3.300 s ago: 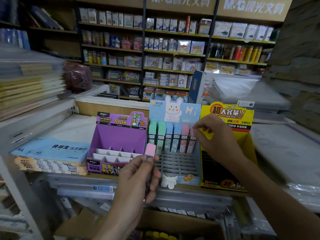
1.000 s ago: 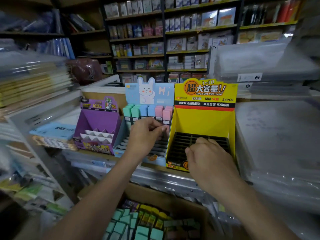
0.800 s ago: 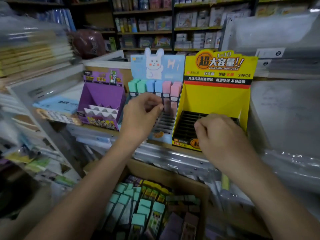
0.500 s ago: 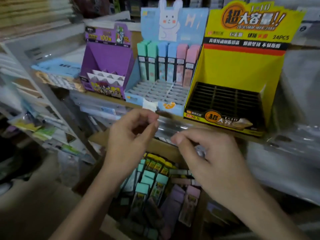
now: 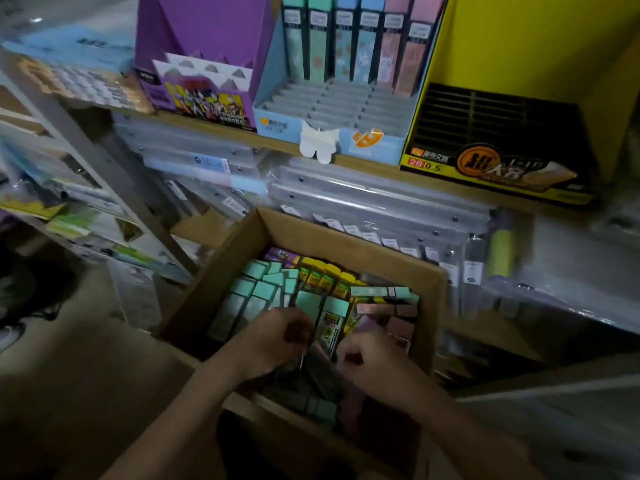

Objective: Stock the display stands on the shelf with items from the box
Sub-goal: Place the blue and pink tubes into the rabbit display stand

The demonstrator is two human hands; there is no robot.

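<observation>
Both hands down inside the open cardboard box [image 5: 346, 237], below the front edge of the shelf [image 5: 367, 164]. Left hand [image 5: 273, 344] curled, fingers bent in over dim packs near the box's middle; whether anything is pinched there, cannot tell. Right hand [image 5: 374, 358] likewise curled, close beside the left, grip unclear in the dark and blur. Box crowded with slim packs: mint-capped ones [image 5: 263, 292] toward the far left corner, yellow-capped ones [image 5: 325, 277] along the far wall, pink ones [image 5: 398, 311] at the right wall; little free room between them. On the shelf above, three display stands side by side at the front edge: purple stand [image 5: 207, 64] at left, blue stand [image 5: 332, 109] in the middle with one back row of upright packs [image 5: 360, 46] and bare slots in front, yellow stand [image 5: 502, 133] at right with dark open slots. Clear folders [image 5: 377, 202] stacked under the shelf edge, just behind the box's far wall.
</observation>
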